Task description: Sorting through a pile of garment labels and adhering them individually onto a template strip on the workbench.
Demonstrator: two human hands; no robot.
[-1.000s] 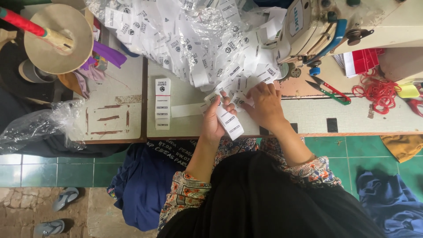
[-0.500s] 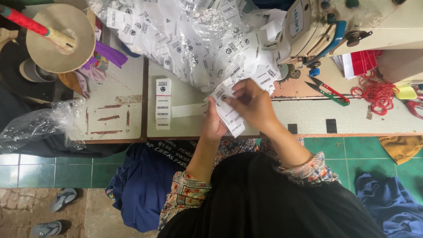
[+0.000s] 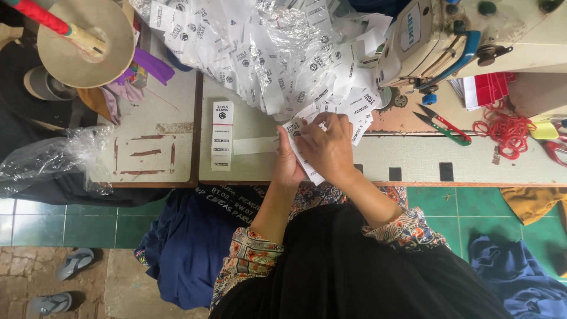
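While a crumpled clear plastic bag (image 3: 50, 156) hangs off the left end of the table (image 3: 413, 159) and a short column of printed white labels (image 3: 222, 137) lies flat just beside the seam, both hands work a little further right, at the table's near edge. The left hand (image 3: 287, 162) is closed around a small stack of white labels (image 3: 307, 168), thumb on top and fingers beneath, and the right hand (image 3: 331, 147) covers the stack's upper end with curled fingers, pinching it. These labels look featherlight, thin and limp, likely slick against each other, so a flat pinch across the stack's middle seems safer than holding a corner. Above lies a loose heap of labels (image 3: 266, 53) in shiny wrap; further right sit a sewing machine (image 3: 425, 35), thread snips (image 3: 443, 124) and red cord (image 3: 505, 130).
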